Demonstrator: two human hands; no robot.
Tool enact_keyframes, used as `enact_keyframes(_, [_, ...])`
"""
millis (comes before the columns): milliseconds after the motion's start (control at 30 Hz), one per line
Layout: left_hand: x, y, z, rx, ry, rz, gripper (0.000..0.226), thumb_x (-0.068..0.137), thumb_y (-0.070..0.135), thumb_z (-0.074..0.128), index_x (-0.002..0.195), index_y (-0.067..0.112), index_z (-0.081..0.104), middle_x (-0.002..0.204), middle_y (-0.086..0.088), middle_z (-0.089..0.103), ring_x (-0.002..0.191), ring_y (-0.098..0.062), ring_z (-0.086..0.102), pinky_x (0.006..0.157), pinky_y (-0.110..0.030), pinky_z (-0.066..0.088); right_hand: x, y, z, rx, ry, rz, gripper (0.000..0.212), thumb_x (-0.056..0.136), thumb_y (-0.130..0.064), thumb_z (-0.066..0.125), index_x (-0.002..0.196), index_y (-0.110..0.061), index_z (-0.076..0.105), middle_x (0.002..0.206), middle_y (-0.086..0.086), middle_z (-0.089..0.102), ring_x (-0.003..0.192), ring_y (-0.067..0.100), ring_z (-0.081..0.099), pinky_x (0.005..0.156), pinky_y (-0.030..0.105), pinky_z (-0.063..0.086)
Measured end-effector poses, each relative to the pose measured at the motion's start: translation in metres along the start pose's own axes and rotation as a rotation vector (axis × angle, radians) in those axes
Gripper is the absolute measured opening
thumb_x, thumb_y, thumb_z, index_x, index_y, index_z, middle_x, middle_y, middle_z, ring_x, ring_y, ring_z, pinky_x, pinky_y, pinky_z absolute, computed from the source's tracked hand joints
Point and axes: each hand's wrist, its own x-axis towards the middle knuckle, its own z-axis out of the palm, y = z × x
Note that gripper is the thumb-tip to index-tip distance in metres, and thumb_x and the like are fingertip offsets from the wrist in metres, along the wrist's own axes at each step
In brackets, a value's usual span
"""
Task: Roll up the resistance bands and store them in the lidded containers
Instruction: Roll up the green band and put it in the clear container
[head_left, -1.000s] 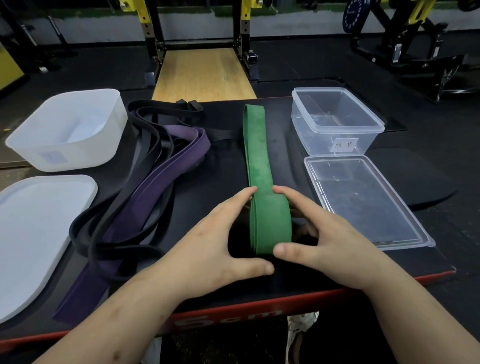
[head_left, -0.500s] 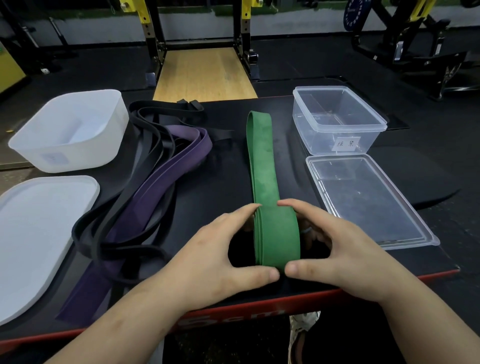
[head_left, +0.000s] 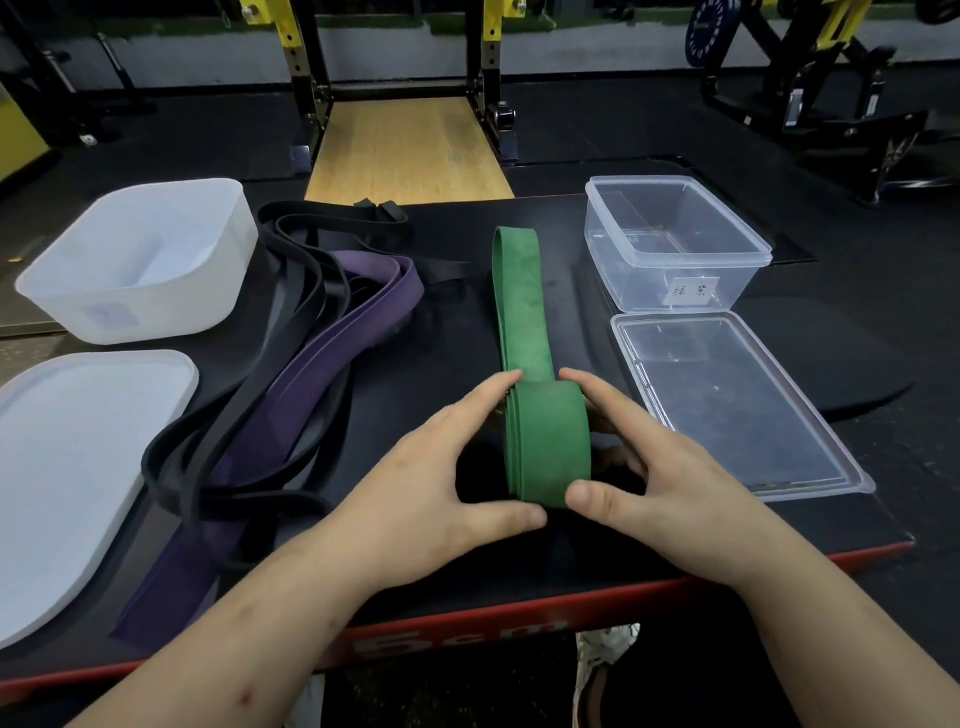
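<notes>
A black surface with a red front edge carries everything. At its left lies a flat white lid, and beyond that stands an open white container. On the right, a clear lid lies flat in front of an open clear container (a small paper label is stuck to its near wall). Between the white pieces and the middle, several black bands sprawl in loose loops over and beside a wide purple band.

The green band lies in the centre, its near end wound into a thick roll standing on the surface, the unrolled length running straight away towards the far edge, just left of the clear container.

Both forearms reach in from the bottom, and the roll sits between the hands. The left hand grips the roll's left side, forefinger stretched to its far top and thumb laid along its near base. The right hand mirrors it on the right side, forefinger on the far top, thumb pressed at the near bottom corner, the other fingers tucked behind the roll.
</notes>
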Motion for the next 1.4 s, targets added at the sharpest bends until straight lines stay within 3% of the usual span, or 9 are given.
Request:
enact_keyframes(100, [0.001,0.0,-0.001,-0.028,-0.004,0.009,0.098,0.073,0.053,0.086,0.151,0.059,0.026,0.148,0.03,0.047,0.138,0.011,0.038,0.118,-0.031,0.036,-0.004,-0.001,-0.003,0.006,-0.049,0.005,0.102,0.071,-0.059,0.085,0.152,-0.064,0.023,0.153,-0.026,0.046,0.143,0.0,0.043,0.118,0.041,0.038])
enact_keyframes(300, [-0.008,0.003,0.004,-0.074,-0.028,0.023,0.096,0.072,0.047,0.089,0.152,0.047,0.036,0.141,0.03,0.054,0.133,0.011,0.045,0.114,-0.027,0.039,-0.009,-0.002,-0.007,0.013,-0.046,-0.004,0.093,0.07,-0.043,0.094,0.148,-0.045,0.044,0.144,-0.014,0.059,0.135,0.012,0.056,0.112,0.046,0.045])
enact_keyframes(433, [-0.014,0.0,0.007,-0.038,-0.056,0.024,0.105,0.069,0.06,0.087,0.152,0.058,0.023,0.147,0.028,0.047,0.14,0.007,0.04,0.116,-0.03,0.036,-0.011,-0.004,-0.008,0.029,-0.058,-0.014,0.088,0.07,-0.036,0.095,0.144,-0.043,0.048,0.139,-0.012,0.063,0.13,0.012,0.06,0.108,0.043,0.047])
enact_keyframes(567, [-0.011,0.001,0.009,-0.003,-0.039,0.007,0.114,0.064,0.058,0.089,0.15,0.066,0.014,0.148,0.037,0.039,0.137,0.019,0.031,0.113,-0.012,0.029,-0.009,-0.001,-0.006,0.045,-0.056,-0.013,0.089,0.072,-0.046,0.089,0.148,-0.049,0.042,0.143,-0.017,0.058,0.134,0.008,0.056,0.11,0.042,0.046])
enact_keyframes(667, [-0.007,0.002,0.009,-0.024,-0.045,0.012,0.108,0.067,0.056,0.089,0.151,0.06,0.022,0.147,0.026,0.048,0.139,0.005,0.04,0.117,-0.03,0.036,-0.013,0.0,-0.004,0.03,-0.034,-0.035,0.1,0.07,-0.05,0.089,0.152,-0.055,0.032,0.151,-0.021,0.048,0.142,0.004,0.046,0.114,0.037,0.041])
enact_keyframes(733, [-0.008,0.001,0.008,-0.029,-0.05,0.008,0.106,0.068,0.058,0.088,0.151,0.059,0.022,0.146,0.026,0.049,0.139,0.005,0.041,0.117,-0.032,0.037,-0.014,-0.001,-0.003,0.039,-0.043,-0.041,0.1,0.071,-0.048,0.089,0.151,-0.058,0.031,0.153,-0.02,0.047,0.143,0.006,0.045,0.116,0.04,0.04])
enact_keyframes(900, [-0.01,0.001,0.005,-0.03,-0.041,-0.012,0.109,0.069,0.054,0.088,0.145,0.071,0.012,0.144,0.043,0.034,0.128,0.027,0.029,0.103,-0.001,0.03,-0.007,-0.002,-0.001,0.019,-0.02,-0.01,0.092,0.075,-0.059,0.081,0.15,-0.063,0.028,0.153,-0.021,0.048,0.143,0.003,0.045,0.118,0.044,0.039])
enact_keyframes(1067, [-0.003,0.003,0.004,-0.03,-0.037,-0.02,0.103,0.072,0.051,0.087,0.148,0.066,0.019,0.148,0.033,0.041,0.136,0.014,0.036,0.117,-0.026,0.034,-0.011,-0.001,-0.001,0.019,-0.023,-0.022,0.103,0.077,-0.047,0.087,0.154,-0.062,0.02,0.156,-0.029,0.04,0.147,-0.003,0.036,0.122,0.04,0.033])
enact_keyframes(1400, [-0.008,0.001,0.001,-0.024,-0.041,-0.004,0.101,0.069,0.063,0.084,0.151,0.057,0.025,0.145,0.029,0.048,0.139,0.006,0.04,0.117,-0.033,0.037,-0.012,-0.003,-0.003,0.043,-0.023,-0.034,0.093,0.073,-0.048,0.088,0.15,-0.055,0.037,0.15,-0.018,0.053,0.14,0.007,0.05,0.115,0.043,0.042])
